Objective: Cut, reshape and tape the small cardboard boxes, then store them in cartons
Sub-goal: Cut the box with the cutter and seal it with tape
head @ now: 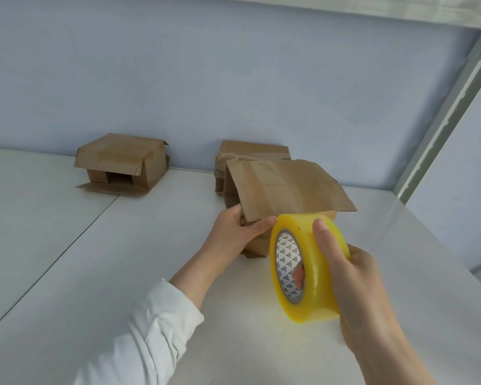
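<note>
On the white tabletop stands a small cardboard box, its top flap lifted and jutting toward the camera. The flap's long edge runs left to right, and old tape strips cross it front to back. The left hand grips the box's near left corner, with the thumb curled onto the flap's front edge and the other fingers hidden behind the cardboard. A white sleeve covers that forearm. Just in front of the box (touching the flap edge or a hair short of it, I cannot tell) the right hand holds a roll of yellowish clear tape on edge. Its thumb lies over the outer band and its fingertips show through the patterned core. The roll's axis runs roughly left to right, with the open core facing left. Directly behind the box, against the pale blue wall, sits a second box, closed. Well to the box's left, also at the wall, a third box lies with loose flaps, its open end facing the camera.
</note>
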### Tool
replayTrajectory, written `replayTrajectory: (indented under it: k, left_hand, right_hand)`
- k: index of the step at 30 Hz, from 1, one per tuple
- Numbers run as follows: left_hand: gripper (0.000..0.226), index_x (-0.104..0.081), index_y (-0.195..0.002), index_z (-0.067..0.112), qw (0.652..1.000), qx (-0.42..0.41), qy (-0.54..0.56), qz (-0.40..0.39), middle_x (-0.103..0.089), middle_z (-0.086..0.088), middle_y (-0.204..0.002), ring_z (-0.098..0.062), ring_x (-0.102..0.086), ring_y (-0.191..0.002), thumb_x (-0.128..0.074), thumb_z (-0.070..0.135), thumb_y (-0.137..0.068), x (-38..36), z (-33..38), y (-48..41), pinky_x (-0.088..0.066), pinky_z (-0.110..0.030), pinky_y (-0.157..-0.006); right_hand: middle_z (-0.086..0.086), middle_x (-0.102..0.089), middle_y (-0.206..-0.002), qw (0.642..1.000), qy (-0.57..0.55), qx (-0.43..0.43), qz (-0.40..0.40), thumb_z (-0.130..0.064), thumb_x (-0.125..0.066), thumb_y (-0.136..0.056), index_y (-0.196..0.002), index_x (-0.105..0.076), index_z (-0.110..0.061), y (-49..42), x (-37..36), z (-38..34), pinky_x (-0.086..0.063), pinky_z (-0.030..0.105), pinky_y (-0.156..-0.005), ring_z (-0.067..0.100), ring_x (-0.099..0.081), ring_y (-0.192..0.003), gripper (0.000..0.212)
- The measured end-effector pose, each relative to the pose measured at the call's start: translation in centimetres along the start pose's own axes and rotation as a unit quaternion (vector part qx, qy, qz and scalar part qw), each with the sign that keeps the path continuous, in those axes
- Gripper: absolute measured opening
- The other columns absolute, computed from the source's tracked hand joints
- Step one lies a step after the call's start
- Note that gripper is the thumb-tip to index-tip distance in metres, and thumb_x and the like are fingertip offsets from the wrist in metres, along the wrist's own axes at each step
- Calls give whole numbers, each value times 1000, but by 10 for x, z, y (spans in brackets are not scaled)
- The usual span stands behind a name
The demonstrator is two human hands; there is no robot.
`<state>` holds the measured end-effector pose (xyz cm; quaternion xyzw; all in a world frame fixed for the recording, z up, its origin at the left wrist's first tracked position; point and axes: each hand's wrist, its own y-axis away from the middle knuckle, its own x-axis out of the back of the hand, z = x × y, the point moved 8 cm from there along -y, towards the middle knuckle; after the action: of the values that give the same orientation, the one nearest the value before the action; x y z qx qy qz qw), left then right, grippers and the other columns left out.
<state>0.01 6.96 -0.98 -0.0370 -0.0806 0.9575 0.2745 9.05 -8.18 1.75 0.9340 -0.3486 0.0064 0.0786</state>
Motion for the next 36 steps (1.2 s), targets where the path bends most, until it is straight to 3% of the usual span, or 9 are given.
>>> replayTrajectory:
  k: [2,6,10,14,18,24,27,31,36]
  left_hand:
    - [12,-65,-88,27,999,-9,-8,40,-70,11,-90,-9,-66,-89,-70,23,-78,4,-2,1,-52,-24,-82]
    - [5,-66,-86,27,992,-6,-43,116,-70,7,-89,-11,-65,-88,-66,31,-83,12,-6,5,-51,-26,-78]
    - [10,-63,-78,26,984,-6,-37,172,-67,8,-81,-10,-61,-79,-64,32,-86,17,-2,12,-45,-21,-67]
    - [6,-63,-86,27,989,24,-35,145,-67,8,-87,-9,-61,-85,-63,33,-86,15,-2,17,-45,-20,-70]
    - [11,-64,-90,27,990,57,-30,124,-69,7,-93,-11,-63,-92,-64,36,-84,11,-4,21,-49,-23,-77]
    - [10,-68,-86,22,977,60,-18,204,-71,0,-92,-16,-66,-91,-65,31,-85,12,-5,33,-51,-33,-84]
    - [15,-69,-89,16,967,72,-8,246,-71,-3,-92,-19,-65,-90,-66,30,-83,15,0,36,-51,-32,-82]
    - [6,-67,-80,17,967,93,34,233,-70,-3,-88,-18,-66,-81,-67,23,-82,12,19,29,-50,-23,-66]
    - [8,-65,-79,15,967,149,59,198,-68,-7,-85,-24,-65,-76,-68,22,-81,15,37,18,-52,-30,-71]
  right_hand:
    - [1,-65,-48,1000,4,0,5,-51,-55,-82,-63,-61,-14,0,0,0,-51,29,-55,12,-62,-45,41]
    - [1,-65,-51,1000,16,17,15,-57,-56,-74,-65,-60,-16,2,1,0,-54,38,-66,24,-66,-64,42]
    - [-6,-62,-44,999,11,48,-7,-46,-54,-85,-72,-61,-15,9,-7,-3,-45,15,-41,3,-57,-39,34]
    - [-10,-59,-41,997,24,72,-6,-47,-53,-87,-67,-59,-18,9,-10,-3,-40,11,-38,-1,-54,-37,35]
    - [-7,-62,-43,999,-13,31,-34,-46,-54,-86,-64,-59,-19,11,-12,11,-45,13,-39,2,-58,-39,36]
    - [-5,-66,-53,988,-80,-11,-132,-33,-60,-81,-75,-60,-21,27,-19,27,-49,15,-46,5,-63,-48,14]
    - [-9,-64,-48,992,-66,5,-103,-38,-58,-82,-64,-57,-21,27,-11,25,-47,15,-44,2,-60,-43,24]
    - [-8,-68,-55,996,13,25,-79,-53,-53,-76,-70,-62,-18,34,-8,25,-49,23,-53,2,-61,-48,37]
    - [-15,-59,-41,997,45,38,-59,-47,-53,-86,-66,-57,-19,27,-9,4,-39,8,-38,-4,-54,-38,35]
